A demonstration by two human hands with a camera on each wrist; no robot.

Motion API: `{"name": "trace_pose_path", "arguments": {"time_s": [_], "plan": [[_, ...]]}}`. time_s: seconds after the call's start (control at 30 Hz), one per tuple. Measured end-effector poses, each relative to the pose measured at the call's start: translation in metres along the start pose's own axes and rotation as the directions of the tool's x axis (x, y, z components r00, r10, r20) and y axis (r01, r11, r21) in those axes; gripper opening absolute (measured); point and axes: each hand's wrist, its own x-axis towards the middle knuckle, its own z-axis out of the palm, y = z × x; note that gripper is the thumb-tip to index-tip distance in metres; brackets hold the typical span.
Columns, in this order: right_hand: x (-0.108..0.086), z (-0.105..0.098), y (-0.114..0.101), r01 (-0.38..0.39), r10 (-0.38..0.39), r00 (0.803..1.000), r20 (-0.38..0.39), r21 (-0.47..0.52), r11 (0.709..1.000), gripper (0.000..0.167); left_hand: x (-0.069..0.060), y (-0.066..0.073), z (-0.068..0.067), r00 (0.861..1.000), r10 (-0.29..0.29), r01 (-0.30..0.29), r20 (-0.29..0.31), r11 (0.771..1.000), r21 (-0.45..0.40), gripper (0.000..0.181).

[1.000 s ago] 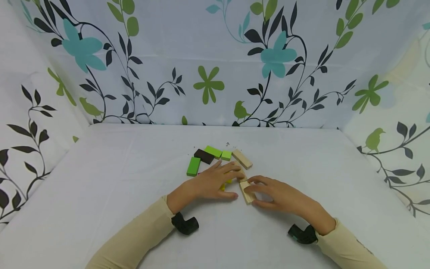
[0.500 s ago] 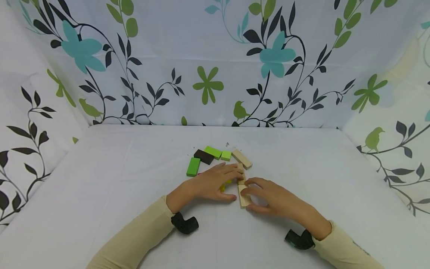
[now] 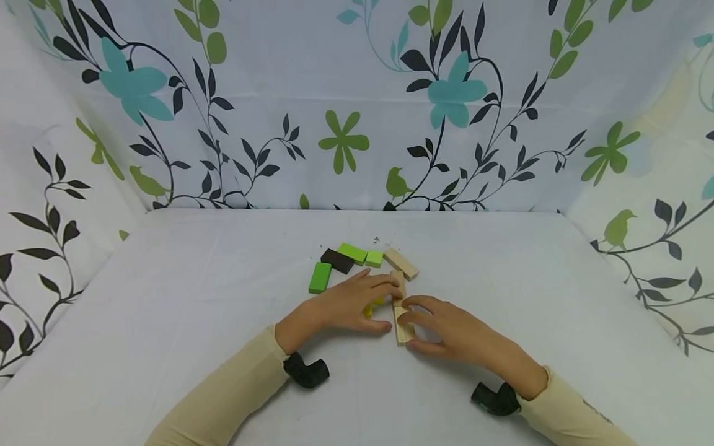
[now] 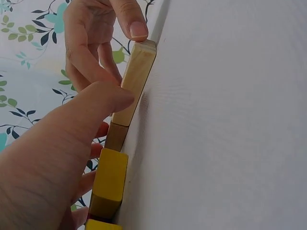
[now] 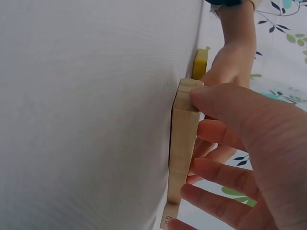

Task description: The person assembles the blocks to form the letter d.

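Head view: on the white table (image 3: 223,285), the right hand (image 3: 454,331) pinches the near pale block (image 3: 403,336), at 9 o'clock from it, thumb and fingers moderately spread. The left hand (image 3: 348,303), loosely arched, rests fingertips on the next pale block (image 3: 398,279), at 12 o'clock from the first. Left wrist view: the right hand's thumb meets the near pale block's 12 o'clock end; a yellow block (image 4: 109,181) stands toward 6 o'clock. Right wrist view: fingertips line the near pale block's 3 o'clock side.
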Motion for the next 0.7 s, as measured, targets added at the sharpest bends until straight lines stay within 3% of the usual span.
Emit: {"name": "trace_pose_path", "arguments": {"time_s": [0.17, 0.53, 0.7], "plan": [[0.000, 0.001, 0.001, 0.006, -0.006, 1.000, -0.012, -0.008, 1.000, 0.032, 0.000, 0.001, 0.001, 1.000, 0.018, -0.018, -0.003, 1.000, 0.006, 0.052], [0.001, -0.002, 0.004, -0.003, 0.004, 1.000, -0.016, 0.064, 0.998, 0.030, -0.011, 0.016, -0.002, 0.997, 0.061, -0.052, -0.052, 0.986, 0.156, 0.057], [0.005, -0.004, 0.013, -0.085, 0.094, 0.994, -0.053, 0.153, 0.985, 0.021, -0.017, 0.023, -0.003, 0.998, 0.041, -0.032, -0.042, 0.981, 0.193, 0.062]]}}
